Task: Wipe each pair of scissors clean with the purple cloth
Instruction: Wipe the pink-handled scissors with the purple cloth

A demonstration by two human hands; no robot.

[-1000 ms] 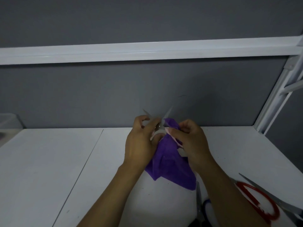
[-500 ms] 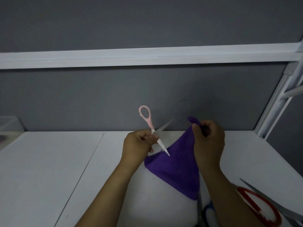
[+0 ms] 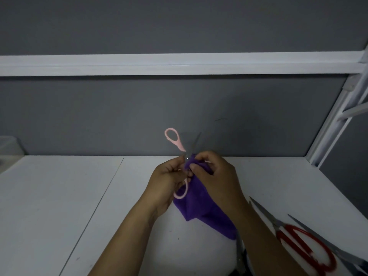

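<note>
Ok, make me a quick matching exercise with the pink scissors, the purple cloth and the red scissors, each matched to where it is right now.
Things:
1. pink scissors
2. purple cloth
3. red scissors

Places:
A. lying on the table, on the right
B. held up by the left hand, handles spread apart
C. pinched by the right hand

Pairs: 1-B, 2-C, 3-A

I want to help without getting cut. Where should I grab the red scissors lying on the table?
Take the red scissors by their red handle loops, reaching in from the near right edge of the table. The blades lie spread open with their tips pointing away and to the left, so the loops are the blunt end.
</note>
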